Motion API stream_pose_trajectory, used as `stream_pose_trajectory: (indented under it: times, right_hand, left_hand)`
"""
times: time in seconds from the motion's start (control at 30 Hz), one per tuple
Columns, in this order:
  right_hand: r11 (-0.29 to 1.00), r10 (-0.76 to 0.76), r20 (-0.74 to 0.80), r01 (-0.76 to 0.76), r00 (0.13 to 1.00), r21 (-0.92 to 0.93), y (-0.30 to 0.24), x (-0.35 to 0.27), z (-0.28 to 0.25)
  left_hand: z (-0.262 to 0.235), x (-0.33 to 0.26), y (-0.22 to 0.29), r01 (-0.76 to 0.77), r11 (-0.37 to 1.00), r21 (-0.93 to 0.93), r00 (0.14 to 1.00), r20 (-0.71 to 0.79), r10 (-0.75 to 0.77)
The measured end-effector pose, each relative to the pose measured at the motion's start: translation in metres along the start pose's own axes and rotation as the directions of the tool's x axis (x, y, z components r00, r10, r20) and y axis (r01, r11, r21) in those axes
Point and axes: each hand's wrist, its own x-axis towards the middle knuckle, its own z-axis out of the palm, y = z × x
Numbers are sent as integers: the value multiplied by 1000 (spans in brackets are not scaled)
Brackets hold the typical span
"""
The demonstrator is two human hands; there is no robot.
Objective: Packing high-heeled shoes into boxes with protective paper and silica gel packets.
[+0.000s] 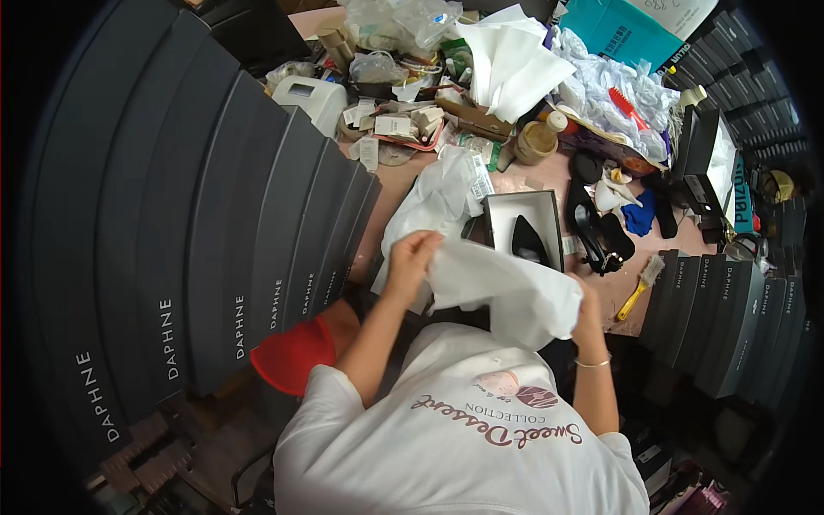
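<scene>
A sheet of white tissue paper (506,279) is stretched between my hands, close in front of my shirt. My left hand (415,255) pinches its upper left corner with closed fingers. At the other end my right hand (587,311) grips the crumpled side, some fingers hidden behind the paper. Just beyond the sheet lies an open shoe box (556,210) with a black pointed shoe (530,242) inside, partly covered by the paper. Left of the box, more crumpled white tissue paper (433,193) rests on the table. Black sandals (588,219) lie to the box's right.
Stacked dark shoe boxes (189,206) rise at my left, and another stack (704,309) stands at right. A yellow-handled brush (636,296) lies near the table's right edge. Farther back are a jar (536,144), a red brush (627,109), a white device (313,103) and loose paper.
</scene>
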Motion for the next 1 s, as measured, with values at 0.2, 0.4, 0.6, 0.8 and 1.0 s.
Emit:
stream_pose_trajectory:
  times: [0.2, 0.4, 0.6, 0.8, 1.0]
  right_hand:
    - [981, 179, -317, -193, 931, -10, 8, -32, -57]
    - [939, -61, -117, 18, 991, -343, -49, -3, -13]
    - [959, -153, 19, 153, 988, -237, -43, 55, 70]
    - [854, 242, -196, -112, 950, 509, 17, 23, 1]
    - [837, 254, -309, -48, 917, 546, 42, -7, -21]
  left_hand:
    - [-71, 54, -49, -308, 341, 888, 826, 71, 560]
    - [-51, 50, 30, -145, 981, -126, 981, 107, 159]
    - [49, 7, 57, -150, 976, -159, 910, 363, 199]
    - [24, 15, 35, -379, 922, 78, 923, -40, 383]
    - [39, 33, 6, 572, 518, -636, 675, 724, 143]
